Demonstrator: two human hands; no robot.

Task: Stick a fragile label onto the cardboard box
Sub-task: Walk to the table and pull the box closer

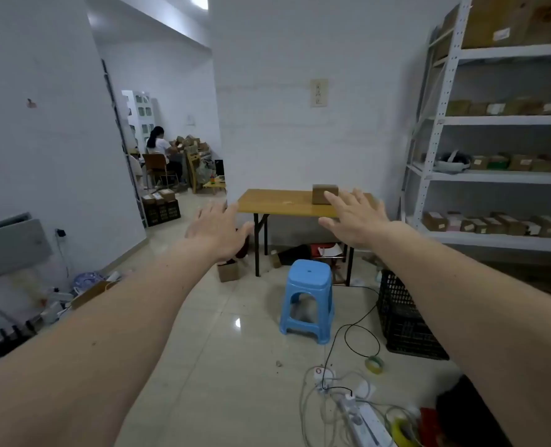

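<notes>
A small brown cardboard box (323,193) stands on a wooden folding table (280,203) against the far wall, several steps away. Both my arms stretch out in front of me at chest height. My left hand (217,230) is open, palm down, fingers spread, left of the table's near corner in the picture. My right hand (356,217) is open too, fingers apart, and overlaps the box's right edge in the picture though it is far short of it. Neither hand holds anything. No label is visible.
A blue plastic stool (308,300) stands in front of the table. A black crate (403,321) sits on the floor at right, below white shelving (500,175) with small boxes. Cables, power strips and a tape roll (374,364) litter the floor. A person sits in the far room.
</notes>
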